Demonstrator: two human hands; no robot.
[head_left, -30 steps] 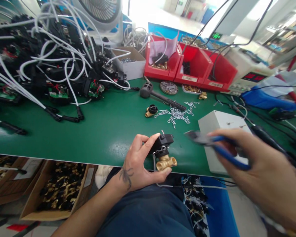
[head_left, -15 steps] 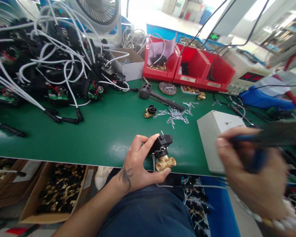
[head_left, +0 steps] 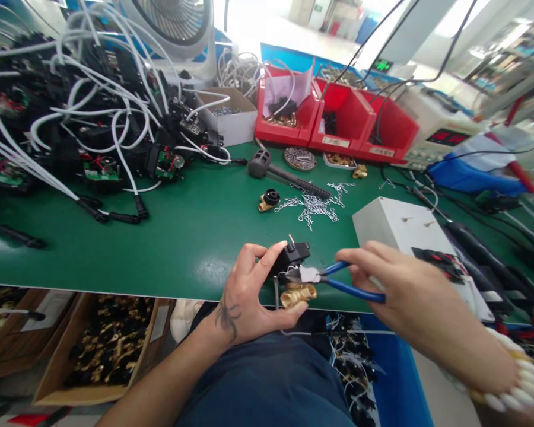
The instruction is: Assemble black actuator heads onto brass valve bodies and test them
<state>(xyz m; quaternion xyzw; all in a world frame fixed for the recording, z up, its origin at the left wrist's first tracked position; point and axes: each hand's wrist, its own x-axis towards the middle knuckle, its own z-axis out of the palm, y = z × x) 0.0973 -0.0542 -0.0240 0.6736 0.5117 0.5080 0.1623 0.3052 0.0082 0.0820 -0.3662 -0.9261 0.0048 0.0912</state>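
Observation:
Near the bench's front edge, my left hand point(head_left: 253, 290) is closed around a brass valve point(head_left: 299, 295) with a black actuator housing point(head_left: 294, 254) on top. My thumb presses under the brass body and my fingers rest on the housing. In my right hand point(head_left: 396, 284) are diagonal cutting pliers point(head_left: 353, 287) with blue handles, spread apart. Their jaws reach the joint between housing and brass, where a thin wire clip sits; whether they grip it I cannot tell. A grey cable hangs down from the housing.
Wire clips point(head_left: 314, 209) lie beyond my hands, with a dark mallet point(head_left: 289, 178) and another brass valve point(head_left: 268, 200) near them. Red bins point(head_left: 338, 118) stand behind. A grey switch box point(head_left: 396, 222) is at right; cabled black units point(head_left: 102, 166) are piled at left.
My right hand has come in from the right with the pliers, bringing their jaws to the valve joint. The left hand has kept its hold on the valve.

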